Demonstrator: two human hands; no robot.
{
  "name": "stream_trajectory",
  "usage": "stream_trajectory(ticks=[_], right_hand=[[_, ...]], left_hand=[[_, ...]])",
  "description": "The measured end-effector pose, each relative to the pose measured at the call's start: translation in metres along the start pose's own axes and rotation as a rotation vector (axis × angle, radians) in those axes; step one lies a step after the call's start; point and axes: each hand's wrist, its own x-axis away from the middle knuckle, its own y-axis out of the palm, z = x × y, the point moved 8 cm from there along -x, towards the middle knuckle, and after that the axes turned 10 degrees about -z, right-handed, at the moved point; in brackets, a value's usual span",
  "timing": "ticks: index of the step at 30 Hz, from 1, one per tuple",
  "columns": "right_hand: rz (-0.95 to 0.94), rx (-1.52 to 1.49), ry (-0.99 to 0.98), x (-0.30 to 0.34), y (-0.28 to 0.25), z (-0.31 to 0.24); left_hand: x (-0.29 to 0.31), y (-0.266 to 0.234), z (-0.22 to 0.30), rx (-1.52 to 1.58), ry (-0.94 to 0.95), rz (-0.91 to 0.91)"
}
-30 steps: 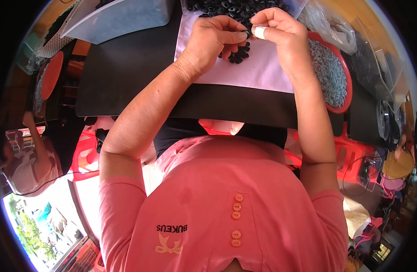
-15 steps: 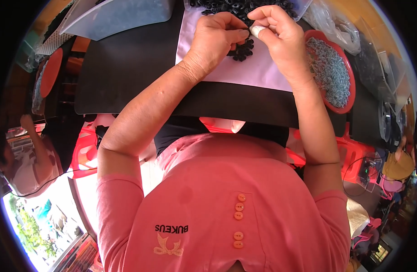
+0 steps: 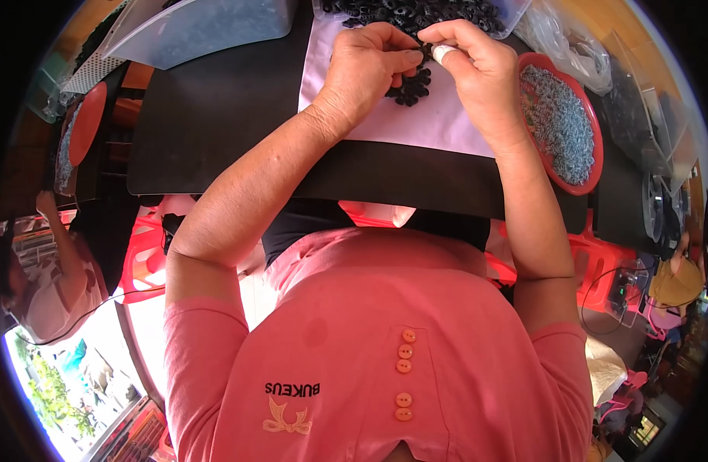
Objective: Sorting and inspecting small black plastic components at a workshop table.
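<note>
Above a pale pink cloth [image 3: 439, 131], both my hands meet at a small black knobbly piece [image 3: 425, 51]. The thumb and fingers of my left hand [image 3: 362, 71] pinch it from the left. My right hand [image 3: 481, 73], with white tape round its thumb, comes in from the right, fingertips drawn together at the piece. Anything between the right fingertips is too small to make out. A small cluster of black pieces [image 3: 410, 88] shows just below the left fingers; whether it lies on the cloth or hangs from the hand, I cannot tell.
Several black pieces fill a clear bin [image 3: 515, 17] beyond my hands. A red basin [image 3: 598, 154] of small blue-grey bits stands at right, beside a clear plastic bag [image 3: 589, 65]. At far left are a translucent tub [image 3: 215, 31] and the dark tabletop [image 3: 215, 115]. Other people sit at both sides.
My right hand has shifted slightly down, and its index finger has straightened. More of the black piece shows between the hands. My left hand has barely moved.
</note>
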Motion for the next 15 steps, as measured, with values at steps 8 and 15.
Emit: stream_trajectory(ticks=[8, 15], right_hand=[[0.037, -0.18, 0.147, 0.0, 0.001, 0.015], [0.153, 0.145, -0.063, 0.005, 0.004, -0.01]], left_hand=[[0.002, 0.003, 0.0, -0.095, 0.012, 0.013], [0.0, 0.002, -0.007, -0.036, 0.036, 0.032]])
